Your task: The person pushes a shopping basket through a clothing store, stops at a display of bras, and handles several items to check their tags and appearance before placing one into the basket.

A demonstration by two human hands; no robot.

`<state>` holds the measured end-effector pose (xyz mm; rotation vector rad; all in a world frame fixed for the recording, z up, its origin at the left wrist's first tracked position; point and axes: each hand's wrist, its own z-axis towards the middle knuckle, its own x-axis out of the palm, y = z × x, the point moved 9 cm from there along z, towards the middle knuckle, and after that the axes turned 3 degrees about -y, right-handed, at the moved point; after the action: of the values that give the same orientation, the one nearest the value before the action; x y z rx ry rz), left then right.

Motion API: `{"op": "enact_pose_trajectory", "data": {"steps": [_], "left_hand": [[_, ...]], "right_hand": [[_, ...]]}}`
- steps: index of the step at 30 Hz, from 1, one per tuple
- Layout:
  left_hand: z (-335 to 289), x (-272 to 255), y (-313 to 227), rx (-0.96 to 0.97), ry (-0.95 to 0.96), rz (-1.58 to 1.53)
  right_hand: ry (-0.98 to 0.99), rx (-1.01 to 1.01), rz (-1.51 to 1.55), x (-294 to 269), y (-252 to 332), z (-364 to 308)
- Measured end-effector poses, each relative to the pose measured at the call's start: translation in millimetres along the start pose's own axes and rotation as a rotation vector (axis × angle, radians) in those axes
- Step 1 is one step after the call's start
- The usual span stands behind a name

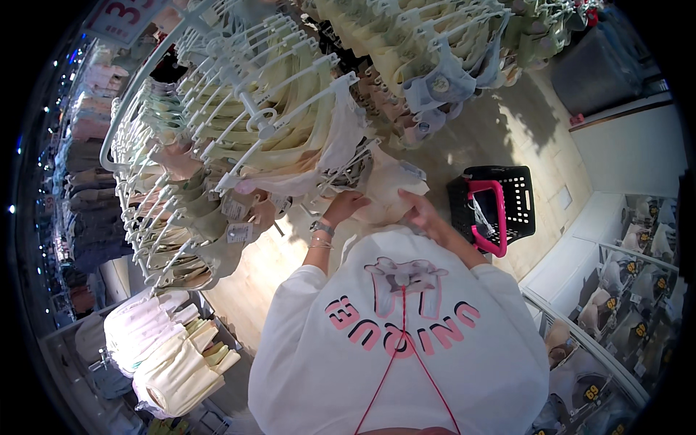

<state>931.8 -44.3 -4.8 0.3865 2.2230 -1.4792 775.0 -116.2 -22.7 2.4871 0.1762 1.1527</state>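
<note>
In front of my chest is a cream bra (386,181), soft and pale, its lower part close to my white top. My left hand (346,207) pinches its left edge, with a watch and thin bracelets on that wrist. Along the right edge, my right hand (423,212) grips the same piece, some fingers hidden behind the fabric. Just beyond my left hand hang pale garments (341,138) on white hangers, close to the bra. Tags (238,232) dangle from the garments to the left.
A crowded rack of white hangers (264,119) fills the left and far side. More bras (442,85) hang farther off. To my right, a black shopping basket (519,190) with a pink handle stands on the pale floor (500,130). Folded garments (177,362) lie at lower left; packaged ones (602,308) line the right shelf.
</note>
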Motion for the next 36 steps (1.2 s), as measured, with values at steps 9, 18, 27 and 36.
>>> {"op": "enact_pose_trajectory", "data": {"steps": [9, 18, 27, 36], "left_hand": [[-3.0, -24.0, 3.2, -0.052, -0.303, -0.137], [-15.0, -35.3, -1.0, -0.025, -0.431, -0.341], [-33.0, -51.4, -31.3, -0.054, -0.499, 0.074], [-39.8, -44.6, -20.6, 0.023, -0.468, 0.143]], "right_hand": [[0.130, 0.147, -0.030, 13.8, -22.6, 15.0], [0.103, 0.106, -0.126, 20.1, -19.5, 20.2], [0.035, -0.095, -0.166, 14.3, -5.2, 21.5], [0.074, -0.115, -0.171, 39.1, 5.4, 9.6]]}}
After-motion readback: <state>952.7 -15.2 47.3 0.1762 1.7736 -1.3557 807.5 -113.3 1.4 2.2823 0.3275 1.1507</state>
